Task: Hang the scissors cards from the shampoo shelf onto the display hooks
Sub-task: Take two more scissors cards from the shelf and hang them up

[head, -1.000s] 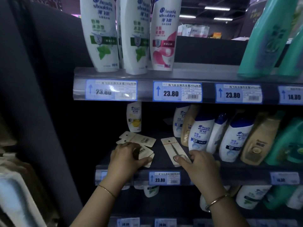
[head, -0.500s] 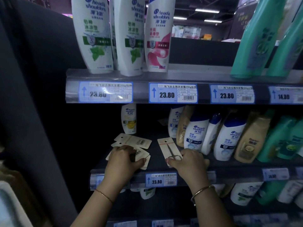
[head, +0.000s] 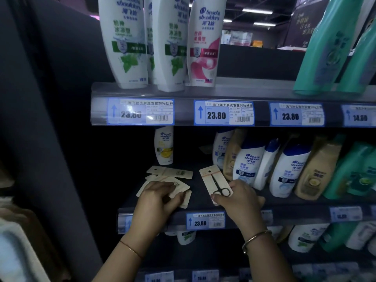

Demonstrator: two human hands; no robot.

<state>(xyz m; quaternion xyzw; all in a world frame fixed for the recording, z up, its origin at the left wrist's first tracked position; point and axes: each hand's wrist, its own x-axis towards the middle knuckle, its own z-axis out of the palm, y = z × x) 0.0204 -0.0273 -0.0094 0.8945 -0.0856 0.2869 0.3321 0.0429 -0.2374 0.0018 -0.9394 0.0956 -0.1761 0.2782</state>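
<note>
Your right hand (head: 239,198) pinches the face-up scissors card (head: 215,183) on the shampoo shelf (head: 295,210), while your left hand (head: 156,198) closes on a stack of cards (head: 179,187).

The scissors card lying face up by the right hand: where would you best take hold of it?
Probably by the near bottom edge of the scissors card, coming from the shelf front. It lies flat, its hang-hole end points toward the back, and the right hand already meets that near end.

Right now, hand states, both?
Left hand: closed on the stack of cards.
Right hand: pinching the scissors card at its near end.
</note>
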